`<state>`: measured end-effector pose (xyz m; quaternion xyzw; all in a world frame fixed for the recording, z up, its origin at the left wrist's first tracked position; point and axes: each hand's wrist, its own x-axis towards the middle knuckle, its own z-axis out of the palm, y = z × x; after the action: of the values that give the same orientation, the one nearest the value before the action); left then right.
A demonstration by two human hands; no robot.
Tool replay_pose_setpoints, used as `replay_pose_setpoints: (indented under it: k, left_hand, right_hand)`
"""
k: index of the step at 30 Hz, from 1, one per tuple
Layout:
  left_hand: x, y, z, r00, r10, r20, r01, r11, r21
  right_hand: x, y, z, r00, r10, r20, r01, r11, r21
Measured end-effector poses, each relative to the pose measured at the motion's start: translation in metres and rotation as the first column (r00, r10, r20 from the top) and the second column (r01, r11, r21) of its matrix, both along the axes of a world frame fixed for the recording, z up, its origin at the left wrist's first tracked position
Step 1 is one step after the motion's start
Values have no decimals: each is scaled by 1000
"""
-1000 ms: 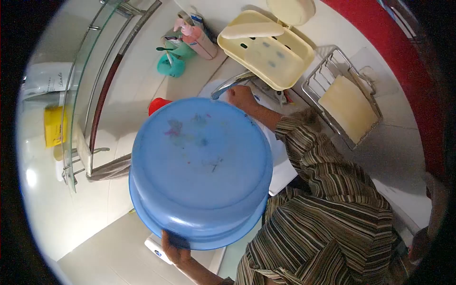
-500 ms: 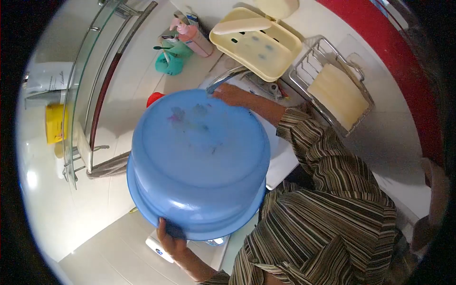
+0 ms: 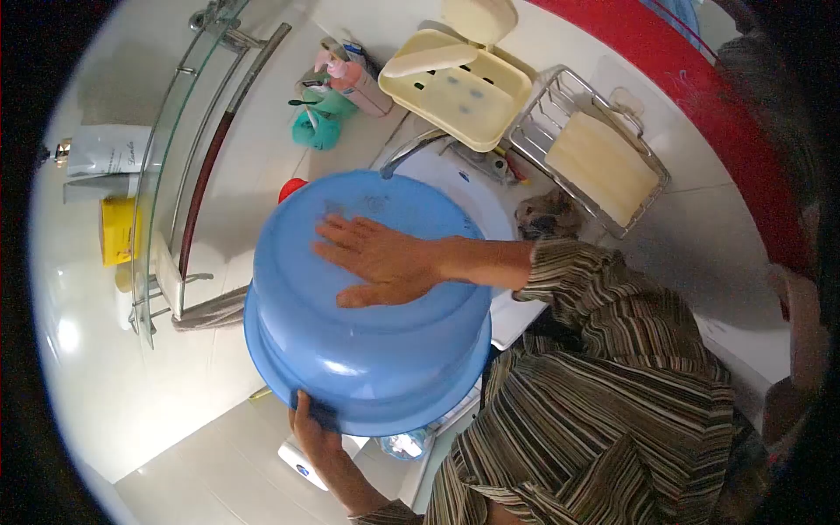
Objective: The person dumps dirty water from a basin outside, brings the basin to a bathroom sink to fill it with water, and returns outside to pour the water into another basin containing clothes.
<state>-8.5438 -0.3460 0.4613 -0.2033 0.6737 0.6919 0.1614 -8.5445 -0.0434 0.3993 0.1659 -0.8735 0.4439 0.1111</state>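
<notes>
Head view. The area is a washroom with a pale tiled wall. A glass shelf [image 3: 150, 197] and a metal towel bar [image 3: 206, 166] run along the left, beside a yellow box [image 3: 121, 231]. A grey cloth [image 3: 213, 312] hangs below the bar. A red band [image 3: 691, 105] crosses the upper right.

A blue basin [image 3: 302, 302] occupies the centre, over part of the white sink [image 3: 484, 203]. It is tilted, with the underside of its base toward the camera and its rim at the lower side. The curved faucet [image 3: 405, 154] meets the basin's upper edge in this view. Whether the two touch cannot be determined.

The right hand [image 3: 381, 262] lies palm down across the base of the basin, fingers spread wide and thumb apart. The left hand [image 3: 317, 437] grips the lower rim, thumb on the visible side; its other fingers are mostly hidden.

Above the basin are a pink pump bottle [image 3: 360, 85], a green cup [image 3: 317, 131] with a toothbrush, and a cream soap dish [image 3: 459, 92]. To their right, a wire rack [image 3: 567, 190] carries a cream-coloured slab [image 3: 602, 168].
</notes>
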Motion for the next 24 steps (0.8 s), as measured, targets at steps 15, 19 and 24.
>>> replay_pose_setpoints:
  k: [15,19,24]
  left_hand:
    - [1,2,5,998,6,-61,-8,1000,-28]
    - [-3,-15,8,998,47,-38,-49,998,-36]
    - [-4,-42,9,998,59,7,-59,998,0]
  right_hand:
    - [-63,87,-154,930,-193,312,123,965,232]
    - [-33,64,-111,742,-92,665,259,953,-157]
    - [9,21,-62,921,-258,292,220,963,159]
